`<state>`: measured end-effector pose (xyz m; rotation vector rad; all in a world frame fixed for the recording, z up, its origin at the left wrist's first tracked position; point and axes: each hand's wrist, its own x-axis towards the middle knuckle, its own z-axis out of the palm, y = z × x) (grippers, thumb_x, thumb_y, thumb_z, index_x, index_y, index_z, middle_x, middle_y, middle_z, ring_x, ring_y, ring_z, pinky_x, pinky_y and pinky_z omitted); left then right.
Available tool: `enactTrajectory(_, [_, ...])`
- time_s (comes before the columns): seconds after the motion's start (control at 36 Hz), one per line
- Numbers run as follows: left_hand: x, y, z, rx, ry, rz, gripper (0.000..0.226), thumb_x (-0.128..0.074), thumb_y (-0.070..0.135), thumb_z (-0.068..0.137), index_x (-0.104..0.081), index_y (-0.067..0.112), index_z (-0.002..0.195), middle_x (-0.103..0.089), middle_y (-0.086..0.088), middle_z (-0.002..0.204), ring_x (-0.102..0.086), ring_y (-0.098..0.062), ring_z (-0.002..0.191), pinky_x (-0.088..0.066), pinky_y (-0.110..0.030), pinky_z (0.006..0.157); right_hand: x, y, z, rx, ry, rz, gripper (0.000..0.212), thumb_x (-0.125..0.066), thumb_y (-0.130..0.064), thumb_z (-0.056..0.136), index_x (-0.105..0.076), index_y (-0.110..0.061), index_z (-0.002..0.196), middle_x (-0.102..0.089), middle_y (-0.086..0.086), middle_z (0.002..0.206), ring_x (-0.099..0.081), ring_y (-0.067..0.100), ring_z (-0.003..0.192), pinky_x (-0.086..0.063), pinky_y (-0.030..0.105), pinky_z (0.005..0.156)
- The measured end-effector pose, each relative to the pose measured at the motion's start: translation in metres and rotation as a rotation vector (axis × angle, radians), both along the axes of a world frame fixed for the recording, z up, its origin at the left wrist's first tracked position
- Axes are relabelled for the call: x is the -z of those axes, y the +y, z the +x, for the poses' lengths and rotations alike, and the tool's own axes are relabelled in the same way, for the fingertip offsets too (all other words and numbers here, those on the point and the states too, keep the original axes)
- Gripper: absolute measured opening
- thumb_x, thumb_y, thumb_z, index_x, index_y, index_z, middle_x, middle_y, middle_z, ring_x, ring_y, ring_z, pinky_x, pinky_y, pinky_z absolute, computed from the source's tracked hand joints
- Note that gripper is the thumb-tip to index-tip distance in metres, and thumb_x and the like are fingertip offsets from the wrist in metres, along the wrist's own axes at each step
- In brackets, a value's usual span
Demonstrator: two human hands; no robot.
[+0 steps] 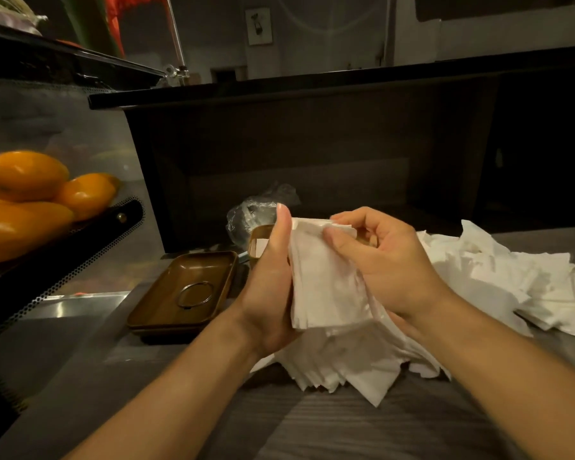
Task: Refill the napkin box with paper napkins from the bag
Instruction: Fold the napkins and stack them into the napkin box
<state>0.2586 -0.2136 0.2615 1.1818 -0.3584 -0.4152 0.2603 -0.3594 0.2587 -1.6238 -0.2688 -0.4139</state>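
Left hand (273, 277): upright, thumb pointing up along the left edge of a stack of napkins (326, 280); fingers wrapped behind it; the stack is held above the counter (329, 426).
Right hand (379, 257): fingers curled over the stack's top right corner, thumb pressed on its front face; it grips the same stack.
Loose napkins (498, 277): a white heap spread on the counter beneath and to the right of both hands; some corners overhang toward the camera.
Napkin box (258, 244): brown, just behind the left hand, mostly hidden; white paper shows at its side.
Box lid (183, 290): brown tray shape, lying open-side up left of the hands, a metal ring (195, 293) inside it.
Bag (256, 207): clear crumpled plastic behind the box.
Far left: yellow-orange fruit (24, 194) on a perforated black rack (63, 254).
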Motion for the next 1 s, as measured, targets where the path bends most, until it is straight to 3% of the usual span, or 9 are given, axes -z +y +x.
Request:
enactTrajectory(0.08, [0.001, -0.001, -0.003, 0.066, -0.083, 0.068, 0.047, -0.055, 0.064, 0.086, -0.080, 0.027, 0.101, -0.074, -0.007, 0.109, -0.071, -0.023, 0.098, -0.058, -0.040, 0.089, 0.001, 0.000, 0.000, -0.018, 0.038, 0.005, 0.005, -0.069, -0.033, 0.093, -0.070, -0.029, 0.096, -0.070, -0.012, 0.093, -0.068, 0.012, 0.093, -0.061, 0.027, 0.071])
enactTrajectory(0.14, [0.002, 0.002, -0.003, 0.092, -0.113, 0.126, 0.027, -0.067, 0.030, 0.078, -0.076, 0.025, 0.103, -0.076, -0.002, 0.096, -0.073, -0.019, 0.090, -0.059, -0.039, 0.084, -0.001, -0.003, 0.000, -0.041, 0.043, -0.015, 0.005, -0.068, -0.032, 0.094, -0.070, -0.030, 0.099, -0.070, -0.013, 0.090, -0.068, 0.008, 0.080, -0.057, 0.022, 0.062])
enactTrajectory(0.22, [0.000, 0.008, -0.003, 0.207, -0.098, 0.183, 0.039, -0.054, 0.001, 0.079, -0.059, 0.013, 0.116, -0.072, -0.007, 0.092, -0.072, -0.023, 0.091, -0.058, -0.046, 0.088, -0.009, -0.013, -0.002, -0.268, 0.091, -0.017, 0.036, -0.071, -0.026, 0.091, -0.061, -0.033, 0.124, -0.069, -0.013, 0.110, -0.068, 0.007, 0.076, -0.050, 0.018, 0.055])
enactTrajectory(0.31, [-0.004, 0.011, -0.002, 0.195, -0.084, 0.280, 0.041, -0.040, -0.012, 0.086, -0.060, 0.011, 0.113, -0.073, -0.005, 0.085, -0.073, -0.019, 0.082, -0.061, -0.034, 0.073, -0.014, -0.023, -0.005, -0.425, 0.084, -0.197, 0.052, -0.078, -0.026, 0.080, -0.062, -0.032, 0.129, -0.071, -0.007, 0.115, -0.072, 0.012, 0.096, -0.059, 0.025, 0.071])
enactTrajectory(0.47, [-0.007, 0.023, 0.006, -0.165, -0.257, 0.472, 0.022, -0.064, 0.009, 0.094, -0.068, 0.016, 0.114, -0.075, -0.008, 0.108, -0.073, -0.022, 0.099, -0.060, -0.043, 0.090, -0.013, -0.033, 0.002, -0.176, -0.028, -0.191, 0.015, -0.069, -0.013, 0.093, -0.071, -0.020, 0.106, -0.074, -0.002, 0.096, -0.072, 0.012, 0.088, -0.061, 0.029, 0.071])
enactTrajectory(0.67, [-0.006, 0.023, 0.010, -0.457, -0.376, 0.409, 0.027, -0.062, 0.009, 0.096, -0.067, 0.032, 0.109, -0.075, 0.012, 0.101, -0.071, -0.009, 0.099, -0.060, -0.030, 0.083, -0.002, -0.037, 0.010, -0.090, 0.036, -0.207, 0.015, -0.068, -0.013, 0.095, -0.063, -0.024, 0.105, -0.072, -0.008, 0.100, -0.069, 0.010, 0.097, -0.060, 0.025, 0.072])
enactTrajectory(0.75, [-0.003, 0.021, 0.010, -0.494, -0.419, 0.387, 0.028, -0.056, 0.003, 0.091, -0.067, 0.025, 0.104, -0.072, 0.005, 0.096, -0.068, -0.012, 0.092, -0.058, -0.024, 0.070, -0.001, -0.036, 0.009, -0.112, 0.025, -0.219, 0.018, -0.069, -0.014, 0.094, -0.063, -0.027, 0.105, -0.071, -0.011, 0.100, -0.068, 0.007, 0.096, -0.058, 0.022, 0.070])
enactTrajectory(0.86, [0.006, 0.015, 0.008, -0.524, -0.407, 0.364, 0.030, -0.052, 0.011, 0.071, -0.064, 0.012, 0.098, -0.066, -0.008, 0.102, -0.060, -0.021, 0.099, -0.049, -0.030, 0.076, 0.007, -0.035, 0.009, -0.237, 0.115, -0.468, 0.038, -0.076, -0.014, 0.088, -0.058, -0.031, 0.117, -0.068, -0.009, 0.104, -0.069, 0.004, 0.090, -0.058, 0.020, 0.069])
enactTrajectory(1.0, [0.012, 0.012, 0.008, -0.506, -0.393, 0.432, 0.037, -0.052, 0.019, 0.059, -0.063, 0.018, 0.094, -0.058, -0.008, 0.108, -0.055, -0.022, 0.097, -0.050, -0.031, 0.070, 0.012, -0.034, 0.011, -0.209, 0.074, -0.615, 0.041, -0.079, -0.027, 0.087, -0.058, -0.038, 0.120, -0.067, -0.020, 0.106, -0.066, 0.000, 0.096, -0.058, 0.020, 0.080])
